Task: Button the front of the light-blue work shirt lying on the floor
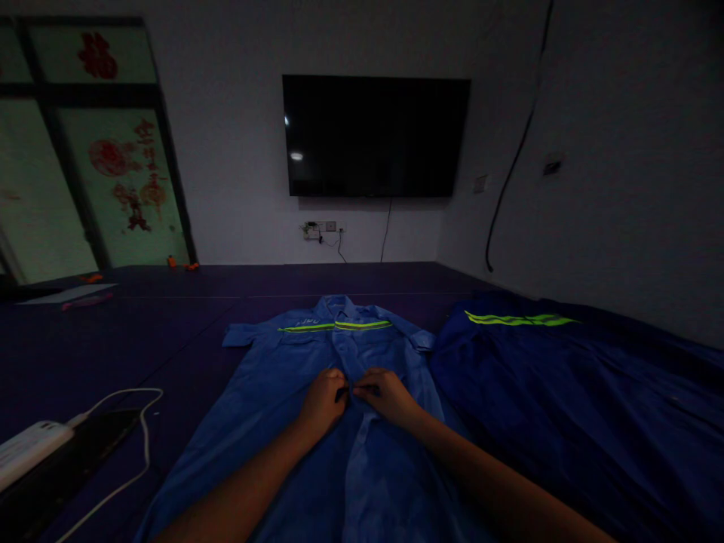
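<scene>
A blue short-sleeved work shirt (pixel 283 392) lies spread front up before me, its collar pointing away and a yellow-green reflective stripe across the chest. My left hand (pixel 326 400) is closed at the shirt's front placket, fingers pinched on the fabric edge. Facing it, my right hand (pixel 388 394) pinches the other side of the placket, its fingertips close to the left ones. Whether a button sits between the fingers is too dark and small to tell. Below the hands the placket runs loose and slightly rumpled towards me.
A darker blue garment (pixel 566 392) with a reflective stripe lies to the right. On the left are a white power strip (pixel 37 449) and its cable (pixel 148 437). A television (pixel 376 136) hangs on the far wall. Small orange objects (pixel 184 265) lie near the glass door (pixel 118 181).
</scene>
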`<state>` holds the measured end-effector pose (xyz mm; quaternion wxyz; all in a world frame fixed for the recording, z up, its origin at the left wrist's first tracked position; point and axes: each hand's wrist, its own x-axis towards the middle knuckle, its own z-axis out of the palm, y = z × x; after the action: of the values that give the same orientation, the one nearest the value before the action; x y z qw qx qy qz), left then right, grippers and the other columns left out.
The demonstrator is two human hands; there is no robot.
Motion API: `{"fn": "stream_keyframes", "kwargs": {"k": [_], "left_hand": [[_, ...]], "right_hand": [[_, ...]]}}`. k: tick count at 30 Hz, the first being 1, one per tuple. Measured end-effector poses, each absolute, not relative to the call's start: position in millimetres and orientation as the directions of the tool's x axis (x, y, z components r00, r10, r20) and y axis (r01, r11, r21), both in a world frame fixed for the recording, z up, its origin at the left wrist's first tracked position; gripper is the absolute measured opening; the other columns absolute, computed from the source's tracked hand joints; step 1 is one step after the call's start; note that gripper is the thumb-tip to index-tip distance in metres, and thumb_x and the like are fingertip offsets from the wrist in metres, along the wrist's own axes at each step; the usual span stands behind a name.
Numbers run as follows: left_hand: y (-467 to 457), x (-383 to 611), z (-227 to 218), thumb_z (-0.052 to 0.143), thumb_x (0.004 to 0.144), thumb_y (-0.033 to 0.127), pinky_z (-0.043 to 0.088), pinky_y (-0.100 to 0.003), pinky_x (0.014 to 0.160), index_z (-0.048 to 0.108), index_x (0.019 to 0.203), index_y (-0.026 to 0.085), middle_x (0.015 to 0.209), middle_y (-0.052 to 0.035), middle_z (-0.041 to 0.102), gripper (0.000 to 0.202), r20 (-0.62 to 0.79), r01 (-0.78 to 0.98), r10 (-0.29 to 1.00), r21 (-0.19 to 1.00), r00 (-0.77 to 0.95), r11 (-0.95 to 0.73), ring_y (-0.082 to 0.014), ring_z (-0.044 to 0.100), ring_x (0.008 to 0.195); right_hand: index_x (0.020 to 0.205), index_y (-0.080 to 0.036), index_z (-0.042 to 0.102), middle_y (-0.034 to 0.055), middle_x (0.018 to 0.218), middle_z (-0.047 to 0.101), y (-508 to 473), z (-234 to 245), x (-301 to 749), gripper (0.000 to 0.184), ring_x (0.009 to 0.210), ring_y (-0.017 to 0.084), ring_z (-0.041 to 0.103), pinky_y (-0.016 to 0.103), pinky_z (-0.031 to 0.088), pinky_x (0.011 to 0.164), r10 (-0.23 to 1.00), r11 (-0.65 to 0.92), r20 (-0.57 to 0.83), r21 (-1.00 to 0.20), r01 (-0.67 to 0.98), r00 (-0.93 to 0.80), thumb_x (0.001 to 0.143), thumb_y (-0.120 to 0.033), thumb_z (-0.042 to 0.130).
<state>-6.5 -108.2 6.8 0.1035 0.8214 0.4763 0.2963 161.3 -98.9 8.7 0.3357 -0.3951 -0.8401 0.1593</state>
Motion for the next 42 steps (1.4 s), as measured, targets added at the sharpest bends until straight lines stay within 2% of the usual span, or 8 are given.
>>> {"fn": "stream_keyframes", "kwargs": {"k": [6,11,15,20,23,28,34,42], "left_hand": [[-110,-4,8,0.042,0.075,0.01,0.04,-0.029,0.077,0.059,0.081,0.015,0.09,-0.0063,0.058,0.019,0.369,0.748,0.817,0.35,0.443,-0.564,-0.0175,0.051,0.088],[-113,-3,11,0.041,0.078,0.013,0.039,-0.029,0.078,0.059,0.085,0.017,0.091,-0.0061,0.057,0.02,0.353,0.75,0.81,0.327,0.468,-0.575,-0.0173,0.05,0.088],[-116,-1,15,0.038,0.079,0.013,0.038,-0.03,0.08,0.06,0.089,0.018,0.096,-0.0063,0.056,0.024,0.348,0.753,0.809,0.316,0.474,-0.577,-0.0172,0.049,0.09],[-111,-1,15,0.041,0.075,0.009,0.039,-0.029,0.075,0.057,0.076,0.015,0.084,-0.0058,0.056,0.017,0.37,0.773,0.838,0.353,0.401,-0.527,-0.0172,0.05,0.084],[-107,-3,12,0.041,0.074,0.008,0.039,-0.028,0.073,0.053,0.071,0.016,0.078,-0.0042,0.054,0.015,0.403,0.749,0.838,0.407,0.367,-0.523,-0.0163,0.05,0.08],[-106,-3,10,0.041,0.073,0.007,0.039,-0.027,0.072,0.051,0.069,0.017,0.076,-0.0031,0.053,0.015,0.403,0.723,0.851,0.469,0.336,-0.507,-0.0155,0.05,0.079],[-110,-1,12,0.041,0.074,0.008,0.039,-0.027,0.073,0.052,0.07,0.017,0.077,-0.0033,0.054,0.014,0.409,0.717,0.857,0.49,0.314,-0.496,-0.0156,0.051,0.079],[-113,-1,14,0.04,0.076,0.01,0.039,-0.027,0.073,0.052,0.071,0.017,0.077,-0.0032,0.056,0.015,0.426,0.713,0.858,0.503,0.288,-0.489,-0.0152,0.052,0.078]], "right_hand": [[0.066,-0.016,0.064,0.0031,0.065,0.062,-104,15,153,0.027,0.061,0.013,0.055,0.022,0.037,0.056,0.82,0.561,0.444,-0.494,0.665,-0.362,0.071,-0.042,0.059],[0.065,-0.016,0.062,0.0016,0.064,0.06,-104,13,153,0.01,0.06,0.012,0.053,0.021,0.035,0.054,0.822,0.548,0.45,-0.455,0.702,-0.35,0.065,-0.026,0.06],[0.063,-0.016,0.061,-0.0005,0.059,0.058,-99,9,153,0.006,0.054,0.01,0.05,0.02,0.033,0.051,0.843,0.518,0.444,-0.524,0.676,-0.303,0.063,-0.016,0.054],[0.068,-0.015,0.061,-0.0034,0.052,0.053,-98,10,150,0.012,0.047,0.008,0.046,0.018,0.03,0.045,0.873,0.487,0.386,-0.701,0.521,-0.298,0.071,-0.021,0.05],[0.07,-0.015,0.06,-0.0037,0.051,0.052,-100,10,148,0.014,0.047,0.008,0.047,0.017,0.03,0.044,0.882,0.467,0.357,-0.751,0.467,-0.308,0.074,-0.024,0.05],[0.069,-0.016,0.058,-0.0034,0.054,0.052,-100,8,149,0.01,0.049,0.009,0.048,0.018,0.032,0.045,0.867,0.496,0.374,-0.718,0.489,-0.33,0.071,-0.026,0.056],[0.068,-0.016,0.057,-0.0039,0.054,0.051,-98,5,149,0.004,0.05,0.008,0.047,0.017,0.031,0.045,0.865,0.502,0.38,-0.671,0.545,-0.327,0.069,-0.02,0.056],[0.067,-0.017,0.054,-0.0047,0.049,0.045,-96,5,150,0.007,0.047,0.009,0.043,0.018,0.03,0.045,0.867,0.475,0.464,-0.663,0.579,-0.18,0.071,-0.022,0.05]]}}
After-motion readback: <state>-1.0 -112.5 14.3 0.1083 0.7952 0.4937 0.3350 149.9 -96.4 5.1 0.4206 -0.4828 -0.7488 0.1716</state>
